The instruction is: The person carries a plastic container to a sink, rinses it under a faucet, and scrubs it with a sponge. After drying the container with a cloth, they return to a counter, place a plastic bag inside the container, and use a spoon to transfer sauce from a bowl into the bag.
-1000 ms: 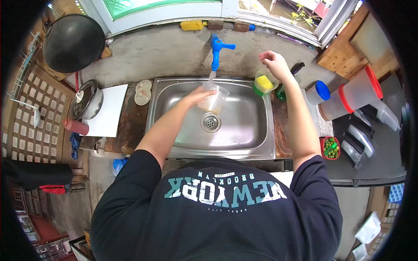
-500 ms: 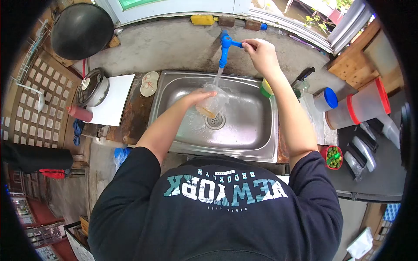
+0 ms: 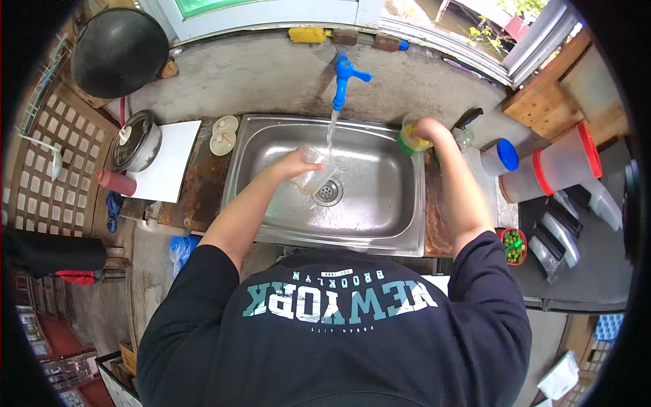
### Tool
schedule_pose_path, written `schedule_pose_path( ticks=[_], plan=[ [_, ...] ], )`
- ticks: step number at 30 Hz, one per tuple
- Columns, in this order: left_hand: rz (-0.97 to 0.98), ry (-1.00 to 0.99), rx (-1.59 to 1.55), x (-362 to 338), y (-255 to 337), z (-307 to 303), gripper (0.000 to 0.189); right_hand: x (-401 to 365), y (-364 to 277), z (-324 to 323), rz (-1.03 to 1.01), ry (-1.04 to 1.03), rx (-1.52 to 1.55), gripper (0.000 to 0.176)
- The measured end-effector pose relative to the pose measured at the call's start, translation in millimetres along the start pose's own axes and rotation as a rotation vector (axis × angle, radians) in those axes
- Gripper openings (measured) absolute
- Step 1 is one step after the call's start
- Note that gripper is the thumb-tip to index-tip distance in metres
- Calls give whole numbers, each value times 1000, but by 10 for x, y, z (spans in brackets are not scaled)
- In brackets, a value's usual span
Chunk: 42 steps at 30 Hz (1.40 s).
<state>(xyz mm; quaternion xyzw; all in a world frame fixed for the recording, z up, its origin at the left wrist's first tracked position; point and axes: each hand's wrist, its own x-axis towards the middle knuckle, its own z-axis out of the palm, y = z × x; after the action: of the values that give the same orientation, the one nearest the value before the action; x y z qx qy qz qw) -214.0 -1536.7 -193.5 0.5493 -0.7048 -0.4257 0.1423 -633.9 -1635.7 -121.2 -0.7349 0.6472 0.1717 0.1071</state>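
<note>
Over the steel sink (image 3: pixel 380 220), my left hand (image 3: pixel 293 165) is closed around a clear plastic container (image 3: pixel 313 178), tilted near the drain (image 3: pixel 328 192). Water runs from the blue faucet (image 3: pixel 342 80) beside and onto the container. At the sink's back right corner, my right hand (image 3: pixel 430 130) reaches into a clear and green tub (image 3: pixel 407 142) with something yellow in it. The fingertips are hidden there, so their grip cannot be made out.
Left of the sink are small dishes (image 3: pixel 223 139), a white board (image 3: pixel 169 159), a lidded pot (image 3: pixel 144 146) and a red bottle (image 3: pixel 116 182). To the right stand a knife (image 3: pixel 469 118), a blue-lidded container (image 3: pixel 500 157) and a red bowl of green fruits (image 3: pixel 514 247).
My right hand has let go of the faucet handle and moved down and right to the green tub. My left hand has shifted slightly left with the container.
</note>
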Motion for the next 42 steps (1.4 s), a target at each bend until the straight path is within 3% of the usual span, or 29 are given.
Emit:
schedule_pose_path(
  ticks=[1,7,8,11,14,19,21,24,28,32,35,37,39,41,42],
  plan=[
    [-23,28,81,-91,44,-34,102,65,-17,73,62,-46,158,34],
    [-74,-29,81,-352,160,-145,94,74,-141,108,23,21,32,36],
    [-55,-21,77,-343,112,-144,94,150,-147,95,93,-108,83,36],
    [-3,2,84,-313,-1,-108,92,216,-123,215,61,64,-36,29],
    [0,9,110,-306,-42,-126,96,168,-47,270,12,266,63,20],
    [3,-38,26,-462,158,-232,109,-182,-118,-100,81,81,288,28],
    [45,-20,56,-373,25,-155,110,-295,-100,-119,150,54,570,31],
    [95,-35,77,-369,96,-166,111,-150,-13,47,-47,212,81,37],
    [78,-62,105,-493,241,-261,113,-155,-104,18,38,27,104,51],
    [57,-69,85,-578,245,-363,113,-450,-371,-350,133,211,21,31],
    [75,-35,92,-577,120,-330,112,-928,-1084,-800,16,384,231,24],
    [91,-13,122,-548,-3,-286,112,-743,-1408,-636,-270,338,368,21],
    [95,-19,104,-500,-135,-227,113,-613,-1780,-504,-431,150,628,18],
    [115,-6,95,-488,-105,-241,109,-478,-2046,-348,-527,35,1063,16],
    [127,7,91,-548,-64,-245,105,-512,-2054,-391,-490,62,1059,16]
  ],
)
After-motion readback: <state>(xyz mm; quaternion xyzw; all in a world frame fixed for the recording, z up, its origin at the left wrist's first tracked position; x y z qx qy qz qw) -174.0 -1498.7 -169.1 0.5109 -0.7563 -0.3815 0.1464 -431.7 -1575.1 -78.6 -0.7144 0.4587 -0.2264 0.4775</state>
